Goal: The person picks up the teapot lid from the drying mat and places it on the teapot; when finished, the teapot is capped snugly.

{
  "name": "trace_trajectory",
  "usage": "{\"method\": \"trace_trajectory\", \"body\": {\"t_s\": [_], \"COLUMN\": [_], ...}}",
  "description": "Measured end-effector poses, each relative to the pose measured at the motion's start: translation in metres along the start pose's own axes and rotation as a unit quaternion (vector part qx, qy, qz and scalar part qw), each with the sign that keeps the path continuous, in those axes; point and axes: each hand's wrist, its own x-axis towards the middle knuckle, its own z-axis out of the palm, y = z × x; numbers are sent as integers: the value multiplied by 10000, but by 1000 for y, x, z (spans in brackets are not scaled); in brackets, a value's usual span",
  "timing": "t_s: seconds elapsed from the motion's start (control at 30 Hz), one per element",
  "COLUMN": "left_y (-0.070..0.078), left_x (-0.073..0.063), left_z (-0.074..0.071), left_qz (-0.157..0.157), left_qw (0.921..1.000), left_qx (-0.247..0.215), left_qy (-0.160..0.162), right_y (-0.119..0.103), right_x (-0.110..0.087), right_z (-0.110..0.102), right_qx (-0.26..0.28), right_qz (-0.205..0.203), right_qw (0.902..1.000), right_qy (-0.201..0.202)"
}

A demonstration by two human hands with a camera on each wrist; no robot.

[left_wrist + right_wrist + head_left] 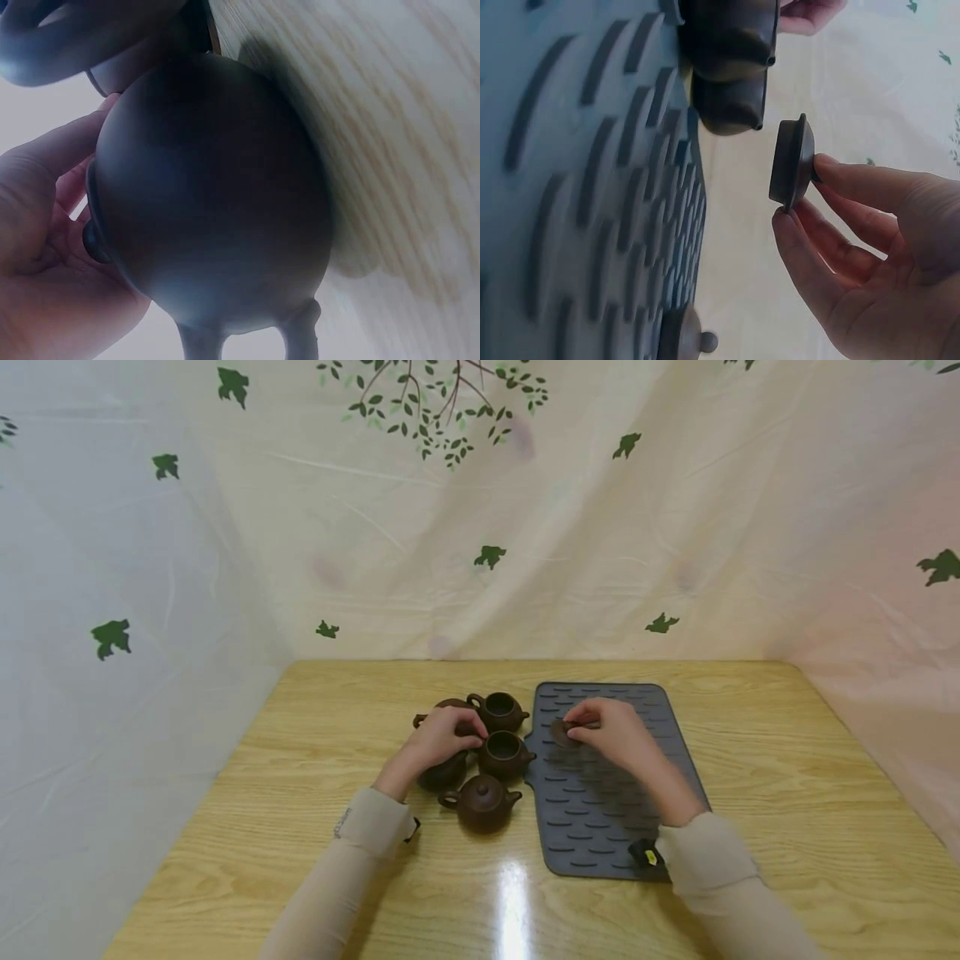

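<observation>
Right hand (611, 733) over the far part of the dark ridged mat (600, 827), pinching a small brown teapot lid (793, 161) by its edge between thumb and fingertips (795, 225), lid clear of the mat and tilted nearly on edge in the right wrist view. Another lid (681, 337) already lying flat on the mat, nearer the body, knob showing. Left hand (438, 739) among the cluster of brown clay teapots (480, 752) on the wooden table (787, 760), just left of the mat, fingers curled round one pot's rounded body (214, 195); the left wrist view fills with that pot, palm against its side. Two open pots (502, 731) just beside that hand, spouts toward the mat; one lidded pot (482, 802) nearest the body, untouched. Judging by all this, lids coming off and landing on the mat one by one. To do it well: turn the lid level before lowering, knob up, onto a bare ridged patch well apart from the lid already down. Loosen the pinch only once the rim sits flat, since an edge-on release would likely send it rolling. Firm hold on the pot meanwhile, and care near the neighbouring spouts, packed closely enough that a nudge could knock clay against clay.
</observation>
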Motion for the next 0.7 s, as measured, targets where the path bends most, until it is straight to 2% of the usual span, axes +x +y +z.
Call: {"method": "trace_trajectory", "body": {"t_s": [0.33,0.7], "left_y": [-1,-1], "left_x": [0,-1], "left_z": [1,1], "left_qz": [-37,13], "left_qw": [10000,10000], "left_qx": [29,77], "left_qy": [13,43], "right_y": [-16,-27], "right_x": [7,11], "right_z": [13,26], "right_qx": [236,286], "right_qz": [-250,-342], "right_qw": [9994,9990], "right_qy": [-16,9]}}
